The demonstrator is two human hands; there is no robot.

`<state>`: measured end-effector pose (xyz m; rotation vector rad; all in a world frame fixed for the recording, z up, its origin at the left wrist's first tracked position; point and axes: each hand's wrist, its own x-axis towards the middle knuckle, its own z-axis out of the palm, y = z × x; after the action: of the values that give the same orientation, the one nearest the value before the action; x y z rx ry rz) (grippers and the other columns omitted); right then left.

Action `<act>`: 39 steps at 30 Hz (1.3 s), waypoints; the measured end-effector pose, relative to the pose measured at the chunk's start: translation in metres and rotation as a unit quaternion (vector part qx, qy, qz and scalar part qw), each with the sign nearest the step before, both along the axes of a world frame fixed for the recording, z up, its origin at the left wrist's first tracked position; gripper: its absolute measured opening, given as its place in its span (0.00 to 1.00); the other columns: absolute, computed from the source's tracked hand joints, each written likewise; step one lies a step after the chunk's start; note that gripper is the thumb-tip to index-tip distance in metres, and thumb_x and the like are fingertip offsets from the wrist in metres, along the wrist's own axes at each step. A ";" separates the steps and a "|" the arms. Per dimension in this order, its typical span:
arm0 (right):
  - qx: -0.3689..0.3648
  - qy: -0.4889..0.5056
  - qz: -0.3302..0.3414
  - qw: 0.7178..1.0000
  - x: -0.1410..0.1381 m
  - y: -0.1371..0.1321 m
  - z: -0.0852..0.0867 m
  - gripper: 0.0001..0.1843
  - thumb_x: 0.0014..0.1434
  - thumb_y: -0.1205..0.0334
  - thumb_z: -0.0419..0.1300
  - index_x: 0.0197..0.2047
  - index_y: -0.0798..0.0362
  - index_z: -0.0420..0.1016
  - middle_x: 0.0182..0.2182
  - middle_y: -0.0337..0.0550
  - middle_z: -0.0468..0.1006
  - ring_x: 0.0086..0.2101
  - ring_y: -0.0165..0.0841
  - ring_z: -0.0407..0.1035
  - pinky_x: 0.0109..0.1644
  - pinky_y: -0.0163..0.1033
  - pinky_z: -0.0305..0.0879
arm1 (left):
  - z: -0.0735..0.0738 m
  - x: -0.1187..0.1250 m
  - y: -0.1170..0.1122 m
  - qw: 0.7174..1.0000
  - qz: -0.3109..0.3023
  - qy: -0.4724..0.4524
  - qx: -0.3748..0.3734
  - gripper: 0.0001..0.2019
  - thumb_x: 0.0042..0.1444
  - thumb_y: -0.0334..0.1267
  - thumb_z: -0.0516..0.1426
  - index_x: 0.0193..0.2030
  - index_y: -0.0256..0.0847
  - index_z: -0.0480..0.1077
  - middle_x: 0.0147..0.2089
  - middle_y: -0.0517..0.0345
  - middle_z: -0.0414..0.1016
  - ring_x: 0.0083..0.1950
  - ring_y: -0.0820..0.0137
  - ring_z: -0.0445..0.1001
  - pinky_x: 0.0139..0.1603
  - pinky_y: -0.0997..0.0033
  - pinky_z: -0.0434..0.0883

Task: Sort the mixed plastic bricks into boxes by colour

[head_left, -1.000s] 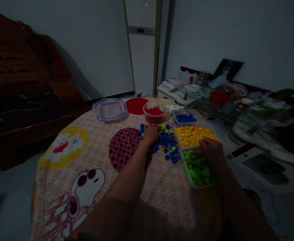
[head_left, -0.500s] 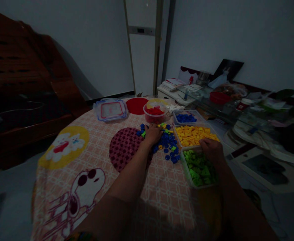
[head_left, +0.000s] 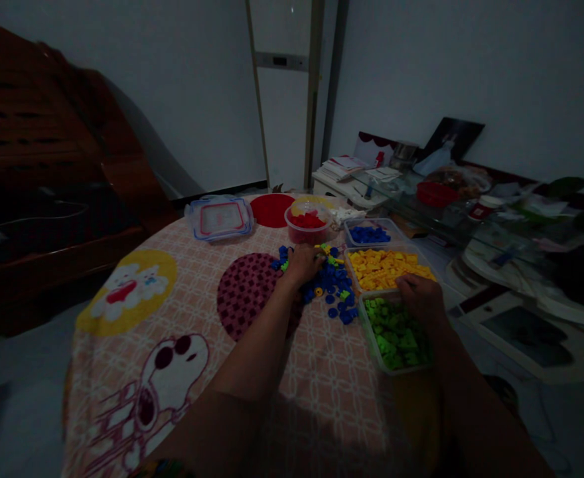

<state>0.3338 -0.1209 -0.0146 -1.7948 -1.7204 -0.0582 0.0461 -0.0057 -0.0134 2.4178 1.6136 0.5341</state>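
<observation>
My left hand (head_left: 301, 264) rests palm down on a loose pile of mostly blue small bricks (head_left: 332, 287) on the table, its fingers curled into the pile. My right hand (head_left: 422, 297) sits on the far edge of the clear tub of green bricks (head_left: 395, 333), fingers bent over the rim. Behind it stands a tub of yellow bricks (head_left: 382, 267), then a tub of blue bricks (head_left: 369, 234). A round tub of red bricks (head_left: 306, 226) is just beyond my left hand.
The round table wears a pink cartoon-print cloth (head_left: 172, 332). A stack of clear lids (head_left: 219, 218) and a red round lid (head_left: 271, 209) lie at its far side. A cluttered glass table (head_left: 471, 206) stands to the right, dark wooden furniture (head_left: 48, 172) to the left.
My left hand has shifted slightly among the loose bricks. My right hand stays on the green tub.
</observation>
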 end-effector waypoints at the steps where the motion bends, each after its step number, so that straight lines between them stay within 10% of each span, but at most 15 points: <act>1: -0.001 0.000 0.001 1.000 0.000 0.000 0.000 0.18 0.58 0.53 0.52 0.21 0.51 0.71 0.21 0.43 0.75 0.27 0.34 0.68 0.33 0.37 0.58 | 0.003 0.000 0.001 1.000 -0.013 -0.013 0.004 0.16 0.65 0.42 0.53 0.56 0.47 0.75 0.56 0.48 0.76 0.59 0.56 0.71 0.62 0.52 0.66; 14: 0.019 -0.006 0.015 1.000 0.002 0.001 -0.003 0.17 0.58 0.53 0.52 0.22 0.50 0.71 0.22 0.45 0.76 0.28 0.36 0.69 0.35 0.38 0.59 | 0.002 0.060 -0.037 0.952 -0.255 -0.153 0.072 0.21 0.63 0.40 0.57 0.62 0.41 0.71 0.66 0.41 0.69 0.66 0.56 0.67 0.67 0.51 0.65; 28: 0.013 0.002 0.012 1.000 0.000 0.000 -0.001 0.16 0.57 0.55 0.53 0.21 0.50 0.70 0.21 0.44 0.75 0.26 0.34 0.67 0.33 0.38 0.57 | -0.021 0.029 -0.007 0.990 -0.116 -0.063 0.056 0.24 0.67 0.44 0.52 0.67 0.39 0.62 0.69 0.41 0.65 0.71 0.58 0.61 0.70 0.52 0.60; 39: 0.012 -0.009 0.012 1.000 0.002 0.001 -0.002 0.18 0.58 0.54 0.53 0.21 0.51 0.71 0.20 0.43 0.73 0.25 0.33 0.65 0.32 0.37 0.55 | -0.002 0.000 0.003 0.996 0.078 -0.017 0.038 0.12 0.65 0.36 0.53 0.43 0.36 0.77 0.48 0.44 0.78 0.52 0.60 0.76 0.56 0.62 0.71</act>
<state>0.3356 -0.1202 -0.0167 -1.7608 -1.7459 -0.0849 0.0457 -0.0026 -0.0158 2.3335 1.8107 0.6701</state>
